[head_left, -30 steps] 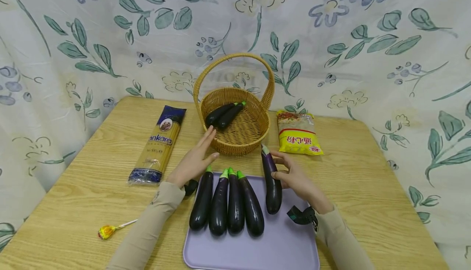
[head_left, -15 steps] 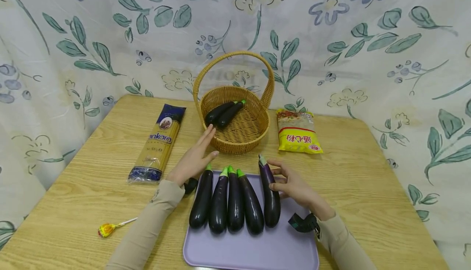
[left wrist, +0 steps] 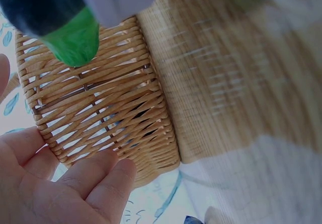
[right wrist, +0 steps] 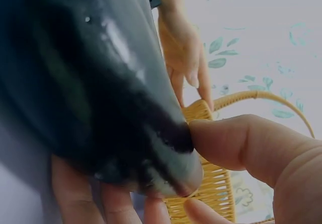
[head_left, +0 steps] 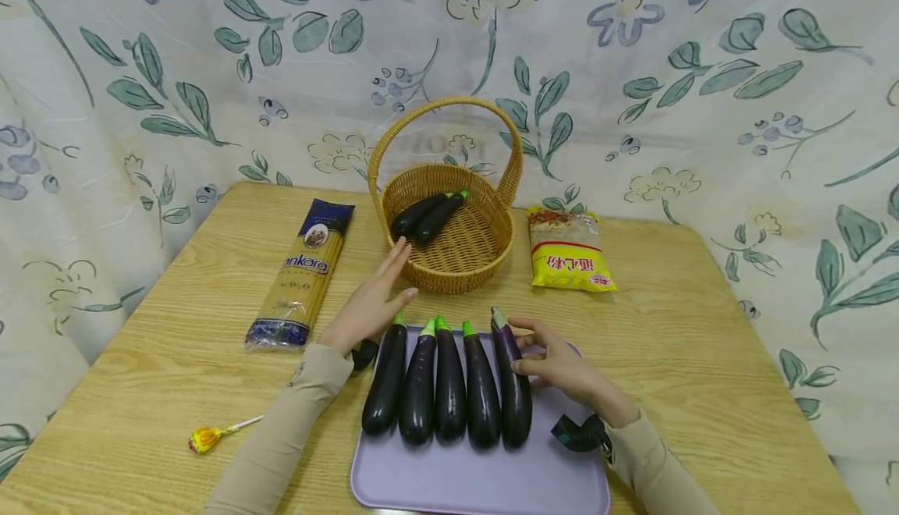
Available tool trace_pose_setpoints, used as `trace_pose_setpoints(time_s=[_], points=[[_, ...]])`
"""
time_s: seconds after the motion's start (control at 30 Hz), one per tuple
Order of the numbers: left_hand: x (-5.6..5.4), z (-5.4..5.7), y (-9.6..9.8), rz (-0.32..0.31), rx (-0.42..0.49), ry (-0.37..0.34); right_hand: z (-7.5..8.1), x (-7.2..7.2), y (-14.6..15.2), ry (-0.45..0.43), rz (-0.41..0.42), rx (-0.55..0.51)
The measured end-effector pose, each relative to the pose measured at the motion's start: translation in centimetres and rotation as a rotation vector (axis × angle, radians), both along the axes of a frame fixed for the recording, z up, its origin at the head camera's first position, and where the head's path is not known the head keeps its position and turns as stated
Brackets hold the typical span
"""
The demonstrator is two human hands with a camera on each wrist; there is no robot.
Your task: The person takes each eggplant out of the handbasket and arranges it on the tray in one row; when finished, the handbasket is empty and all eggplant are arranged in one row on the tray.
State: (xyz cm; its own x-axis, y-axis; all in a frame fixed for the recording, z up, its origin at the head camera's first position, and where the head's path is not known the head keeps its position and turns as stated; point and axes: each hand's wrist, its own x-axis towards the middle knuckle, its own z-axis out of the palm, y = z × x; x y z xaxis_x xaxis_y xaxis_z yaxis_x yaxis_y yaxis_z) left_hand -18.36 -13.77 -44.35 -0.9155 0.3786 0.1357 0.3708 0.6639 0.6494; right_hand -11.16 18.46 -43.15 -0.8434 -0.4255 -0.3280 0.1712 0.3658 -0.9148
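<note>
My right hand (head_left: 562, 367) grips a dark purple eggplant (head_left: 515, 402) near its pale stem end, thumb on one side and fingers on the other. That eggplant lies at the right end of a row of several eggplants (head_left: 449, 398) on a lilac tray (head_left: 477, 488). Close up in the right wrist view, the thumb (right wrist: 226, 141) presses against the eggplant's tapered end. My left hand (head_left: 372, 304) reaches past the row with straight fingers, which touch the wall of a wicker basket (left wrist: 100, 108). Inside the basket, two eggplants (head_left: 438, 222) lie side by side at the left.
Left of the basket lies a pack of spaghetti (head_left: 302, 281). A yellow bag of pasta (head_left: 570, 253) sits to the right of the basket. On the table's left front is a lollipop (head_left: 205, 439). The basket's tall handle (head_left: 449, 101) arches above it; a floral cloth (head_left: 702, 148) hangs behind.
My right hand has brought the eggplant toward me and left, down beside the row on the tray. The neighbouring eggplant has straightened slightly. My left hand stays at the basket.
</note>
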Motion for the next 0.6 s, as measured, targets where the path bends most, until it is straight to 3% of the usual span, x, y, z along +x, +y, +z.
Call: trace_pose_setpoints(time_s=[0.6], points=[[-0.02,-0.11,0.01,0.000,-0.003,0.004,-0.51,-0.36,0.29,0.063,0.000,0.080]])
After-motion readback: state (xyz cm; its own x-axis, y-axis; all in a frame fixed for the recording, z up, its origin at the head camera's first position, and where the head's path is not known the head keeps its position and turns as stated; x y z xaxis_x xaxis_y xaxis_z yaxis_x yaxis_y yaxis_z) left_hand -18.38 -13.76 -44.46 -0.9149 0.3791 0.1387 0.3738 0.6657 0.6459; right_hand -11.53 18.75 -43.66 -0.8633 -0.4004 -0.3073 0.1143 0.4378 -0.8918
